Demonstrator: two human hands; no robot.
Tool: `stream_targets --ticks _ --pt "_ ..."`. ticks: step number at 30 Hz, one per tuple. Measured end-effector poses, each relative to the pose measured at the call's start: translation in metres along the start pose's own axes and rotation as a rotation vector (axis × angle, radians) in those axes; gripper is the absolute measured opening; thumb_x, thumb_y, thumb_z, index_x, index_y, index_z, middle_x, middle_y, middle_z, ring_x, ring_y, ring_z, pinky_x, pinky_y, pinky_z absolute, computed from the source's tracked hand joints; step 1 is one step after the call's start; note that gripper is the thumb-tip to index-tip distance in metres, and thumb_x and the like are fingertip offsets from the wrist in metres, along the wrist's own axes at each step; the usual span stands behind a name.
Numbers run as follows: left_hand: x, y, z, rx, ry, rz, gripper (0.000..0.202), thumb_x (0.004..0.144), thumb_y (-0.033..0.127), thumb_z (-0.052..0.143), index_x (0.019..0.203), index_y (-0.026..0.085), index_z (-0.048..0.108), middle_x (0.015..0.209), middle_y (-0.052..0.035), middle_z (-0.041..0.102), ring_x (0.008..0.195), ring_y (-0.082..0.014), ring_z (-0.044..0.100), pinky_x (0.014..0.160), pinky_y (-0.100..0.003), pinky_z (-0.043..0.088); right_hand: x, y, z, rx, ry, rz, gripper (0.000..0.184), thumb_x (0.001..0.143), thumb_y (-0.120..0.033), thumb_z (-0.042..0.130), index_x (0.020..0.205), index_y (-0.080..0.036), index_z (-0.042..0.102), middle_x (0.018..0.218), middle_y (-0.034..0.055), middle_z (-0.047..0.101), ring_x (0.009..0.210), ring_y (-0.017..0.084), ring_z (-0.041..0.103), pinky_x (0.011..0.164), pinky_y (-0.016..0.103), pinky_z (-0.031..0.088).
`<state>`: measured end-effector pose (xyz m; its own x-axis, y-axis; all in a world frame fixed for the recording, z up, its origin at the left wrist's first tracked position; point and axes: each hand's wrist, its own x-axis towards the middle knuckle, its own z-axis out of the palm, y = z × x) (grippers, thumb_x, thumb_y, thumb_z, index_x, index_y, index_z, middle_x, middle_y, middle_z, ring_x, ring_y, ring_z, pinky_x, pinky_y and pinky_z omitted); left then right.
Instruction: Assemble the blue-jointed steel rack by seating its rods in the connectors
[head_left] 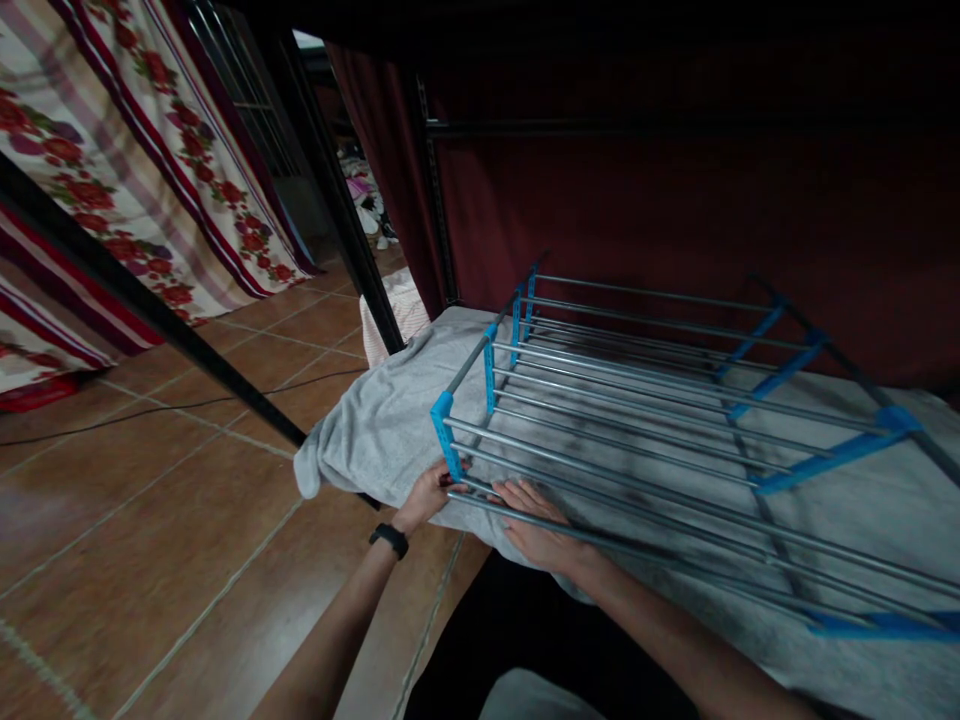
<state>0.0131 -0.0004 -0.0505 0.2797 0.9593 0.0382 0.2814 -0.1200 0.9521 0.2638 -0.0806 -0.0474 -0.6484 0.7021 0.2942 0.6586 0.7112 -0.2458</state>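
Gripping rack (615,420) at its 8 o'clock blue corner (444,432), left hand (427,495) fingers closed; right hand (536,525) fingers flat across rods.

The rack (660,425) was a frame of thin grey metal rods joined by blue plastic end pieces (829,460). It lay tipped over on a grey blanket (375,430), rods running left to right, its near-left corner at the blanket's near edge.

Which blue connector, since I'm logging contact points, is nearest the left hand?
The near-left corner connector, just above the left hand; the others lie farther along the rack.
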Motion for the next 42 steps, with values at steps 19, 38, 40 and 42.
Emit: stream_targets --ticks 19,38,40,42 --pt "-0.042 0.029 0.025 -0.362 0.358 -0.432 0.048 0.053 0.028 0.076 0.1 0.025 0.066 0.089 0.0026 0.071 0.082 -0.0173 0.066 0.078 -0.027 0.054 0.009 0.012 0.004 0.391 -0.178 -0.083 0.041 0.09 -0.01 0.052 0.13 0.0 0.051 0.15 0.016 0.039 0.133 0.015 0.044 0.11 0.016 0.028" --pt "-0.036 0.037 0.054 -0.707 0.438 -0.425 0.026 0.064 0.028 0.081 0.069 0.013 0.061 0.068 -0.0004 0.065 0.066 -0.0118 0.065 0.071 -0.023 0.055 -0.04 -0.01 -0.007 0.677 0.077 0.296 0.033 0.089 -0.013 0.047 0.107 -0.029 0.068 0.112 -0.0004 0.067 0.102 0.017 0.063 0.093 0.029 0.051" --pt "-0.037 0.033 0.055 -0.746 0.451 -0.446 0.022 0.067 0.024 0.079 0.069 0.013 0.06 0.068 -0.0002 0.065 0.066 -0.011 0.065 0.072 -0.023 0.055 -0.055 -0.011 -0.006 0.676 0.11 0.336 0.033 0.089 -0.014 0.046 0.105 -0.032 0.068 0.111 -0.0012 0.067 0.103 0.019 0.063 0.093 0.03 0.052" --pt "-0.036 0.03 0.056 -0.773 0.465 -0.455 0.019 0.069 0.019 0.077 0.069 0.013 0.059 0.068 0.0002 0.064 0.066 -0.0101 0.066 0.074 -0.022 0.056 -0.07 -0.01 -0.004 0.657 0.13 0.383 0.033 0.09 -0.017 0.045 0.105 -0.034 0.068 0.11 -0.001 0.067 0.103 0.021 0.064 0.092 0.031 0.053"
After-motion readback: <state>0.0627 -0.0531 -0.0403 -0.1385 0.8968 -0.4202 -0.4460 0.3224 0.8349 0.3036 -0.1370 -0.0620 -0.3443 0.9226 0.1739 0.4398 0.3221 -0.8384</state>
